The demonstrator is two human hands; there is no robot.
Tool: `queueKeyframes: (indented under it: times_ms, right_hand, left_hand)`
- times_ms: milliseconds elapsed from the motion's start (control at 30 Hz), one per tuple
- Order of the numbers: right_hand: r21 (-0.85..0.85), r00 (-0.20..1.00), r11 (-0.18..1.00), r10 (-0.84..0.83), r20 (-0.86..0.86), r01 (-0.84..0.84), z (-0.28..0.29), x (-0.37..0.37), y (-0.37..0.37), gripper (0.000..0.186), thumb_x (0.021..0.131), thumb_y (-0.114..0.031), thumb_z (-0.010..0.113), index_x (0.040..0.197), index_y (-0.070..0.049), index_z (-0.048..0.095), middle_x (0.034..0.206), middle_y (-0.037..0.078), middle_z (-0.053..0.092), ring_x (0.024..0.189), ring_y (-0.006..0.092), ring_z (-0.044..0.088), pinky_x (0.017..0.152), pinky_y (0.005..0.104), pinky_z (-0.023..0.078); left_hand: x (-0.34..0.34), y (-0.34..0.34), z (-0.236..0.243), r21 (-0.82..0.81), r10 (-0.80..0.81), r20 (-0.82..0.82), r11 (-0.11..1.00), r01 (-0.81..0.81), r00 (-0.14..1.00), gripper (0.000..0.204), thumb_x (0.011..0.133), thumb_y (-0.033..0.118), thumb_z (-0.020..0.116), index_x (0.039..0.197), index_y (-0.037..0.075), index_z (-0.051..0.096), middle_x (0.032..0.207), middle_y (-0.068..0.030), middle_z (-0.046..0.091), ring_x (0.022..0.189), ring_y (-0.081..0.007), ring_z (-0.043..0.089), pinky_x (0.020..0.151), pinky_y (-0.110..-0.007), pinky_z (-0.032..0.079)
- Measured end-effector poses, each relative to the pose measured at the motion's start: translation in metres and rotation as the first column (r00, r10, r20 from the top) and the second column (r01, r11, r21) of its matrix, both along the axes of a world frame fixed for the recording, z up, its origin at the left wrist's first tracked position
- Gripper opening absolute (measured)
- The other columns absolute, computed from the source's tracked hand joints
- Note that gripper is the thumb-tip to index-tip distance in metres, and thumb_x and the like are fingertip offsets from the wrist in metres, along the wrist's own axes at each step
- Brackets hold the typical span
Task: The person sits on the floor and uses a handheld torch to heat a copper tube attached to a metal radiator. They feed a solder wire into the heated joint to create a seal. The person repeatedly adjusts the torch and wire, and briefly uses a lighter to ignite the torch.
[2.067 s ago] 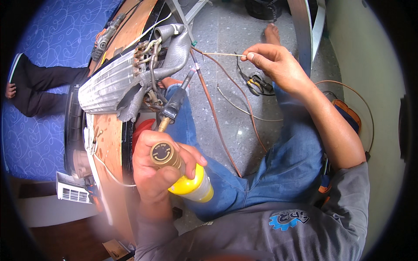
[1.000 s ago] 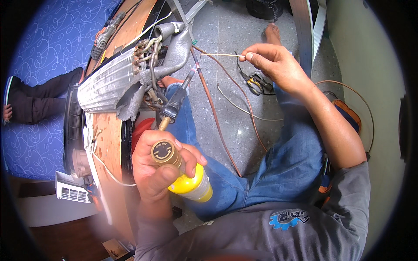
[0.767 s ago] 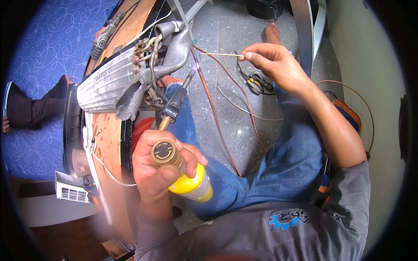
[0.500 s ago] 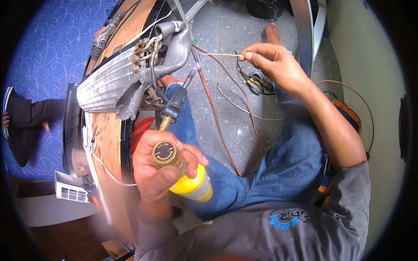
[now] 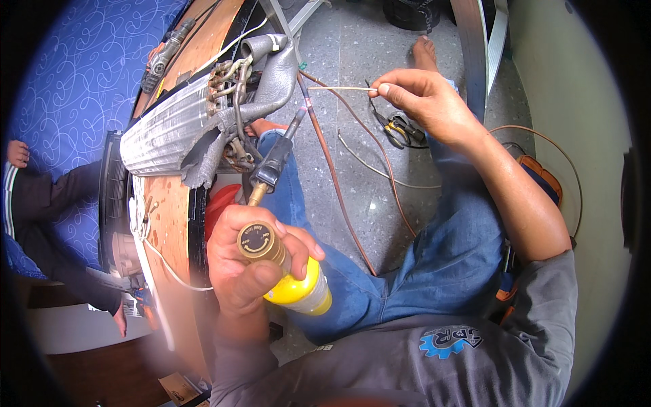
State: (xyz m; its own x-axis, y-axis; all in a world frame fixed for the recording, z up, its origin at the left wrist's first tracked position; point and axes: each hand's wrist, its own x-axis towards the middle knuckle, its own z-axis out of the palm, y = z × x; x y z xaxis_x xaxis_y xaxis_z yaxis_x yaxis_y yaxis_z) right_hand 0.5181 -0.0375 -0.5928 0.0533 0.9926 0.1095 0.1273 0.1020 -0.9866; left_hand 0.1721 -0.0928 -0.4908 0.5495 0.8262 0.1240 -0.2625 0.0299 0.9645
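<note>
My left hand [image 5: 239, 261] is wrapped round the brass valve of a gas torch [image 5: 274, 163], with its yellow gas cylinder [image 5: 303, 288] below. The torch nozzle points up at a copper pipe [image 5: 324, 146], its tip close to a discoloured, pale-glowing spot on the pipe. Between thumb and fingertips my right hand [image 5: 427, 102] pinches a thin brazing rod [image 5: 346, 88]. The rod's far end reaches the pipe just above the heated spot; whether it touches, I cannot tell. Left of the pipe lies a finned coil [image 5: 169, 129] with bent tubes and grey foam insulation [image 5: 278, 74].
The coil rests on a wooden bench [image 5: 166, 224] with a white cable. Pliers [image 5: 401, 130] lie on the grey floor between my legs, beside a thinner copper tube [image 5: 380, 152]. A tool bag [image 5: 540, 178] stands at right by the wall. At far left is another person's dark sleeve [image 5: 64, 190].
My right hand has shifted the brazing rod slightly, and its tip now lies straight against the pipe area. The other person has moved, both hands now showing. The torch stays put.
</note>
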Motion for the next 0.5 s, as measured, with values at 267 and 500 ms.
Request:
queueKeyframes:
  times_ms: [267, 500]
  right_hand:
    - [0.06, 0.999, 0.997, 0.041, 0.005, -0.042, -0.0035, -0.0012, 0.0048, 0.03, 0.117, -0.024, 0.07, 0.128, 0.002, 0.081, 0.116, 0.002, 0.083, 0.111, 0.0074, 0.071, 0.104, 0.0286, 0.056]
    - [0.043, 0.999, 0.999, 0.013, 0.047, -0.015, -0.0012, -0.0011, 0.0034, 0.031, 0.117, -0.023, 0.069, 0.127, 0.003, 0.081, 0.115, 0.003, 0.083, 0.111, 0.0074, 0.071, 0.105, 0.0287, 0.056]
  left_hand:
    - [-0.0004, 0.0009, -0.0001, -0.005, 0.002, -0.004, 1.0, -0.002, 1.0, 0.058, 0.098, 0.034, 0.093, 0.126, -0.001, 0.057, 0.084, -0.0145, 0.071, 0.077, -0.0274, 0.076, 0.085, -0.058, 0.065]
    - [-0.0001, 0.0005, 0.0008, -0.006, -0.004, -0.001, 1.0, 0.004, 1.0, 0.057, 0.098, 0.034, 0.093, 0.125, -0.001, 0.058, 0.084, -0.0146, 0.072, 0.077, -0.0274, 0.076, 0.085, -0.058, 0.065]
